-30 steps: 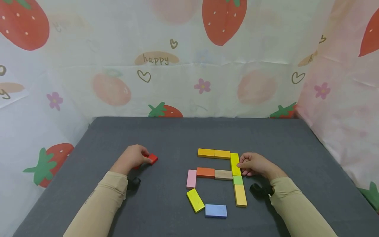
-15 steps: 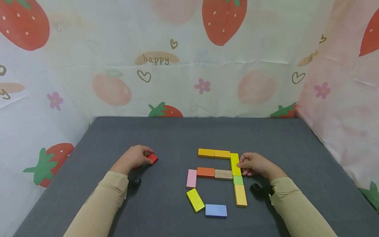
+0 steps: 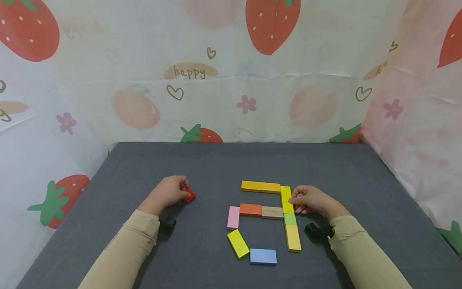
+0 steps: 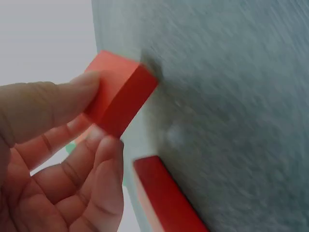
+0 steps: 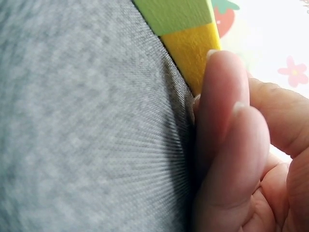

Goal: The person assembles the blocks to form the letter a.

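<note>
A red block (image 3: pixel 190 196) is pinched between the thumb and fingers of my left hand (image 3: pixel 167 192), at the left of the table. In the left wrist view, the pinched block is tilted, and a second red block (image 4: pixel 171 200) lies close beside the hand; the head view hides that one. My right hand (image 3: pixel 313 200) rests on the table with loosely bent fingers, a fingertip touching the right edge of a long yellow block (image 3: pixel 286 194). A green block (image 3: pixel 290 219) adjoins its near end, followed by a light orange block (image 3: pixel 293 237).
Flat on the dark grey table (image 3: pixel 216 160) lie two orange-yellow blocks (image 3: pixel 260 187), an orange block (image 3: pixel 250 210), a wood-coloured block (image 3: pixel 272 213), a pink block (image 3: pixel 233 218), a tilted yellow block (image 3: pixel 238 244) and a blue block (image 3: pixel 263 257). Strawberry-printed cloth (image 3: pixel 216 108) hangs behind.
My left hand has shifted slightly right with the red block, which has turned a little in its fingers. The right hand and the laid-out blocks have stayed put.
</note>
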Available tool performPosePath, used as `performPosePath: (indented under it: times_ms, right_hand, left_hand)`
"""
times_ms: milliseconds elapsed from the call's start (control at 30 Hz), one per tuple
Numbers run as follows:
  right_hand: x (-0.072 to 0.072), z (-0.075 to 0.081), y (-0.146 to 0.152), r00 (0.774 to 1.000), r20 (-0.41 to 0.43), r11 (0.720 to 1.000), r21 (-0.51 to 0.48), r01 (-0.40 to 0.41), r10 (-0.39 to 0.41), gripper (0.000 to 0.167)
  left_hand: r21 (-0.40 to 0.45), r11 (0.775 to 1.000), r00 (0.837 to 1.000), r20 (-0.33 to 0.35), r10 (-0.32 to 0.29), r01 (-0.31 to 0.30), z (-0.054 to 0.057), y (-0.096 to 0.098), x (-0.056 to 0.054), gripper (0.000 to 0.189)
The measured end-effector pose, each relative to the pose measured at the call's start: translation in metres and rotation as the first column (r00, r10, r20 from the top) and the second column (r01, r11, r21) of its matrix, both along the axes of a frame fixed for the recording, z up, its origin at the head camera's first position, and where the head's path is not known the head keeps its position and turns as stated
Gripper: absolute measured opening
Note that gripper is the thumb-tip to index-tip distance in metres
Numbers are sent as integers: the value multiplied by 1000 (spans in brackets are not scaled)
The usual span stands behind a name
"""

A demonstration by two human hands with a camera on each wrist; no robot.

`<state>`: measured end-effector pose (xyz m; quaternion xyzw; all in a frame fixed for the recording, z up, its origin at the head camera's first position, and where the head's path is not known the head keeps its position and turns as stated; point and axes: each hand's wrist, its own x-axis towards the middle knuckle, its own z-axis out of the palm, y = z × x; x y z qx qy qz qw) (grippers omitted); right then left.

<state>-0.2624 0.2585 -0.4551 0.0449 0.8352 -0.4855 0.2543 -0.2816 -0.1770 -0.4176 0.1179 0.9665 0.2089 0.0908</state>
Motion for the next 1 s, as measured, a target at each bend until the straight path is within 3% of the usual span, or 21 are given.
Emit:
performPosePath:
  times_ms: [233,400,533,633,833,1000]
  right_hand:
    - [0,1,0,1000,-1,1000,-1,-6,6,21]
    - [1,2,0,1000,-3,1000,6,-9,9,20]
    - [1,4,-1,1000,-5,1000,7,-6,6,18]
    - [1,4,-1,1000,-3,1000,-1,-5,5,18]
    - [1,4,-1,1000,-4,1000,-7,-8,8,18]
    - [1,3,0,1000,-7,1000,-9,-16,15,19]
  left_hand:
    - [49,998,1000,-7,-30,30,9,22,8,10]
    - [93,994,999,18,-50,48,20,55,20,12]
    - [127,987,993,63,-103,95,27,82,30,13]
    - [177,972,979,109,-175,154,29,101,37,12]
    - [264,930,930,195,-311,255,30,134,54,12]
    - [287,900,895,211,-392,327,25,158,66,11]
